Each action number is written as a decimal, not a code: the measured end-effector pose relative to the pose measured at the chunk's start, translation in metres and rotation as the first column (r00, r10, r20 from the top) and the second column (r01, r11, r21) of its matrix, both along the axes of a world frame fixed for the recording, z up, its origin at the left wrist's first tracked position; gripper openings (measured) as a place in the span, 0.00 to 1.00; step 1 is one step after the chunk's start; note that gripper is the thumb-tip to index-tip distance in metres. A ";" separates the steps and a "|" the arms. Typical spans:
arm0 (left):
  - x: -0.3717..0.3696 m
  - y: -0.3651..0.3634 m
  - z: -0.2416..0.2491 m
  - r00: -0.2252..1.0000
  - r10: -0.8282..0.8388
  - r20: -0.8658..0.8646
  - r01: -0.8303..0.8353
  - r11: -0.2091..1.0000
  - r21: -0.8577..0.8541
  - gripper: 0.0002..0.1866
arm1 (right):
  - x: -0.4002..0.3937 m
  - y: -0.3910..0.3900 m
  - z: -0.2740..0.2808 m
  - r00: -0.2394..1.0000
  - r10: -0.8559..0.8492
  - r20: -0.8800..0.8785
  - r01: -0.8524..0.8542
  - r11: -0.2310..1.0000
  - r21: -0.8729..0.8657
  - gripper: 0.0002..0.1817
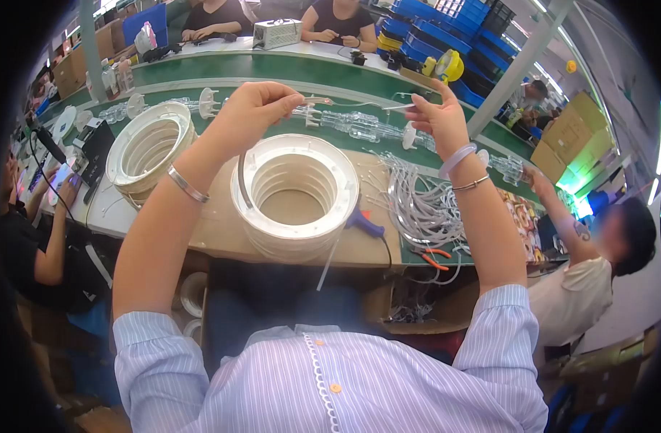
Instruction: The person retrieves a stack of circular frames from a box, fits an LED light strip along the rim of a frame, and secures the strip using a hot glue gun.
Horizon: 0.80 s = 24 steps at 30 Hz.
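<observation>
Left hand (255,108) pinches one end of a thin clear tube (345,102), right hand (439,119) nips the other; it runs crosswise, raised just behind the white coil (296,189)

Directly under the raised hands the big white coil (296,193) fills the middle of the brown board (215,231), with a bare strip of board open to its left. A second coil (149,148) blocks the far left. On the right, a heap of white cable pieces (421,206) crowds in, blue-handled tool (363,222) wedged between heap and coil, orange pliers (435,258) at the near edge. Clear plastic parts (359,126) line the green belt (273,68) behind.
</observation>
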State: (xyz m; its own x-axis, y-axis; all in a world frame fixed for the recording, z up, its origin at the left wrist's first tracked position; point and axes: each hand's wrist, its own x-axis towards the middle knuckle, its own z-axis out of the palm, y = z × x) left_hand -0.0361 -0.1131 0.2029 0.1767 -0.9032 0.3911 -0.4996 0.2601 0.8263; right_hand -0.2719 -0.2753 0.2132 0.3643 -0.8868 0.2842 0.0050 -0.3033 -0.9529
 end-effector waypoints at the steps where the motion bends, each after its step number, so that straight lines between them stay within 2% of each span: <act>1: 0.001 0.000 0.000 1.000 0.000 -0.001 0.000 1.000 0.003 0.12 | -0.001 -0.002 -0.004 0.998 0.065 -0.010 -0.065 0.998 -0.014 0.19; 2: 0.003 0.001 0.000 1.000 0.003 0.023 -0.003 1.000 0.007 0.11 | 0.000 -0.004 -0.007 0.997 0.081 0.000 -0.081 0.996 0.041 0.15; 3: 0.004 0.001 0.001 0.999 0.006 0.049 -0.006 1.000 0.011 0.10 | -0.001 -0.004 -0.009 0.997 0.083 0.000 -0.083 0.996 0.044 0.15; 5: 0.003 0.004 0.004 0.996 0.014 0.094 -0.015 1.000 0.008 0.10 | -0.002 0.000 -0.010 0.977 0.212 -0.033 -0.211 0.977 0.016 0.14; 6: 0.003 0.006 0.005 0.990 0.022 0.137 -0.023 1.000 0.005 0.10 | -0.003 0.005 -0.011 0.970 0.175 -0.168 -0.196 0.973 -0.120 0.12; 7: 0.003 0.009 0.007 0.990 0.026 0.136 -0.028 1.000 0.012 0.10 | -0.004 0.010 -0.009 0.969 0.181 -0.169 -0.202 0.973 -0.113 0.12; 8: 0.004 0.011 0.009 0.959 0.065 0.275 -0.071 0.997 0.014 0.09 | -0.006 0.014 -0.006 0.901 0.002 -0.434 -0.171 0.921 -0.350 0.10; 9: 0.005 0.011 0.009 0.907 0.098 0.409 -0.112 0.994 0.011 0.09 | -0.008 0.020 -0.003 0.757 -0.233 -0.611 -0.208 0.801 -0.562 0.08; 10: 0.008 0.011 0.007 0.909 0.095 0.406 -0.112 0.993 0.020 0.09 | -0.008 0.028 0.001 0.661 -0.500 -0.560 -0.300 0.507 -0.808 0.06; 11: 0.011 0.010 0.004 0.872 0.083 0.483 -0.078 0.997 -0.029 0.09 | -0.007 0.032 0.001 0.657 -0.496 -0.567 -0.304 0.514 -0.802 0.06; 12: 0.012 0.009 0.002 0.828 0.076 0.556 -0.040 0.996 -0.076 0.09 | -0.008 0.034 0.001 0.690 -0.523 -0.501 -0.338 0.379 -0.861 0.06; 13: 0.012 0.008 0.000 0.831 0.070 0.551 -0.038 0.997 -0.069 0.09 | -0.008 0.036 0.000 0.724 -0.536 -0.434 -0.365 0.236 -0.901 0.06; 15: 0.012 0.009 0.000 0.926 0.040 0.374 -0.077 0.993 0.085 0.09 | -0.008 0.037 -0.002 0.741 -0.508 -0.440 -0.366 0.244 -0.898 0.06; 16: 0.011 0.010 0.001 0.955 0.023 0.295 -0.060 0.992 0.115 0.09 | -0.006 0.036 -0.002 0.755 -0.494 -0.431 -0.322 0.294 -0.900 0.05; 17: 0.011 0.011 0.001 0.956 0.022 0.291 -0.059 0.991 0.118 0.09 | -0.005 0.035 -0.002 0.769 -0.481 -0.421 -0.277 0.343 -0.898 0.05; 18: 0.011 0.012 0.000 0.988 -0.015 0.154 -0.007 0.990 0.140 0.09 | -0.002 0.032 -0.002 0.767 -0.480 -0.425 -0.281 0.344 -0.896 0.05; 19: 0.010 0.013 0.002 0.999 -0.050 0.014 0.047 0.987 0.153 0.09 | 0.003 0.028 -0.002 0.809 -0.417 -0.414 -0.238 0.412 -0.880 0.06; 20: 0.006 0.016 0.004 0.998 -0.048 -0.037 0.053 0.988 0.147 0.09 | 0.009 0.024 -0.002 0.848 -0.355 -0.395 -0.197 0.480 -0.855 0.07; 21: 0.000 0.018 0.004 0.998 -0.050 -0.039 0.055 0.988 0.147 0.09 | 0.017 0.019 -0.004 0.846 -0.356 -0.396 -0.198 0.481 -0.854 0.07; 23: -0.011 0.023 0.003 0.990 -0.044 -0.131 0.050 0.998 0.045 0.09 | 0.039 0.011 -0.013 0.889 -0.160 -0.428 -0.145 0.789 -0.597 0.10; 24: -0.017 0.022 0.000 0.990 -0.043 -0.133 0.050 0.998 0.045 0.09 | 0.049 0.010 -0.020 0.889 -0.160 -0.430 -0.146 0.789 -0.596 0.10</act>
